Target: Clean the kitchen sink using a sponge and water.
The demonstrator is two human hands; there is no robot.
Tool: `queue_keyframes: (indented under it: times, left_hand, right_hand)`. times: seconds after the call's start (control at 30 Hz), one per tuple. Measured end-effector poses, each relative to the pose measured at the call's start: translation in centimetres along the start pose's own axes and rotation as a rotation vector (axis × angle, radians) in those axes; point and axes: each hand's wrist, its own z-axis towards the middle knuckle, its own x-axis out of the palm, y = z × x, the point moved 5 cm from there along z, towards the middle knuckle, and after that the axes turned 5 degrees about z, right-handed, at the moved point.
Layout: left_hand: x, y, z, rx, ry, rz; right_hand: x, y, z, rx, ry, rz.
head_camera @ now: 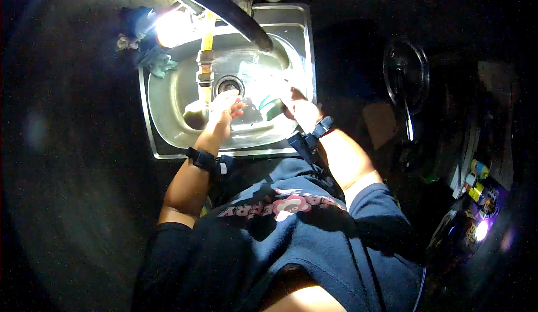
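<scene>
Both of my hands are over a stainless steel sink basin (168,114). My left hand (227,109) is just below the round drain (229,85), palm turned inward and fingers loosely apart, with no object visible in it. At the basin's right side, my right hand (304,112) has its fingers around a green and white object (272,108). Strong glare washes out the fingertips and much of that object, so its kind is unclear. A pale rounded object (196,114) lies left of my left wrist. Above the basin arches a dark curved faucet spout (222,11).
A yellow pipe with couplings (206,62) reaches down over the basin's left half. A glaring lamp (173,28) and a crumpled greenish plastic bag (157,62) are by the upper left rim. Far right, a round shiny lid or pan (405,76) appears in deep shadow.
</scene>
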Motion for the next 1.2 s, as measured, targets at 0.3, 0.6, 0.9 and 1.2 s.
queue_keyframes:
  times: [0.3, 0.6, 0.9, 1.2]
  left_hand:
    - [-6.2, 4.5, 3.3, 0.123, -0.244, 0.596]
    - [-11.0, 3.2, 2.5, 0.195, -0.313, 0.757]
    - [-3.5, 0.2, -0.3, 0.361, 0.091, 0.426]
    - [2.1, 0.3, -2.3, 0.693, -0.05, 0.625]
  right_hand:
    - [4.2, 13.7, 4.6, -0.06, 0.013, -0.565]
    - [3.6, 16.3, 9.9, -0.178, 0.143, -0.528]
    - [8.0, 7.6, 4.8, -0.077, 0.291, -0.607]
    - [7.9, -7.8, 4.9, 0.347, 0.276, 0.416]
